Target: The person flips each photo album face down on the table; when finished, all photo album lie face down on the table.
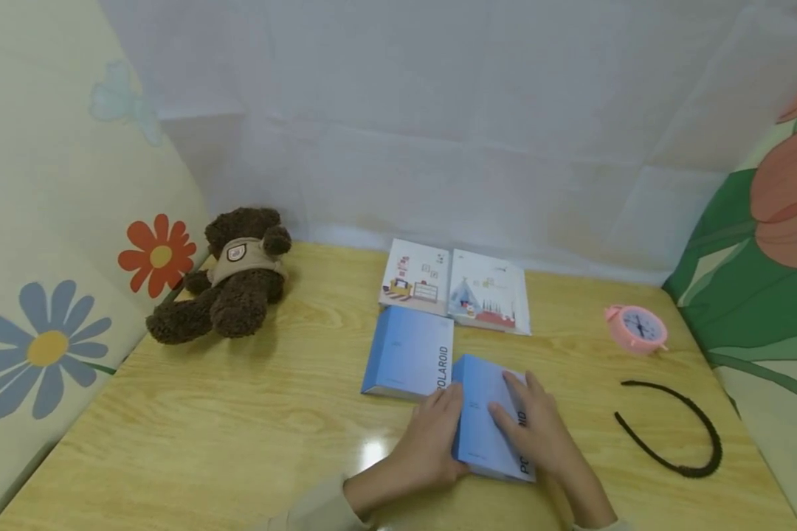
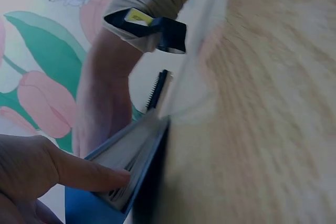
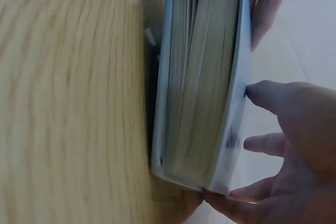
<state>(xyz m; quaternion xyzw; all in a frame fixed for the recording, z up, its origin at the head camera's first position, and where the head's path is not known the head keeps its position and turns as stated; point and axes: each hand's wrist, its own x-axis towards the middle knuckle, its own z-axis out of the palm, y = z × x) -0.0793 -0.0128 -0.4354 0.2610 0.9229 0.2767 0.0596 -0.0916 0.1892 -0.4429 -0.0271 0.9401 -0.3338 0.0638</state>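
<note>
Both hands are at a blue POLAROID photo album (image 1: 490, 420) at the front of the table. My left hand (image 1: 428, 435) grips its spine side; in the left wrist view the thumb (image 2: 97, 174) presses on the page edges. My right hand (image 1: 538, 424) lies over the opposite side, fingers spread, with thumb and fingertips touching the cover. The right wrist view shows the thick stack of pages (image 3: 197, 87) between the covers, with one right fingertip at a corner. Just behind and left lies a second blue POLAROID album (image 1: 412, 350).
Two illustrated white albums (image 1: 415, 276) (image 1: 485, 291) lie side by side farther back. A brown teddy bear (image 1: 239, 273) sits at the back left. On the right are a pink alarm clock (image 1: 637, 330) and a black headband (image 1: 700, 420). A white cloth (image 1: 452, 133) hangs behind the wooden table (image 1: 239, 428).
</note>
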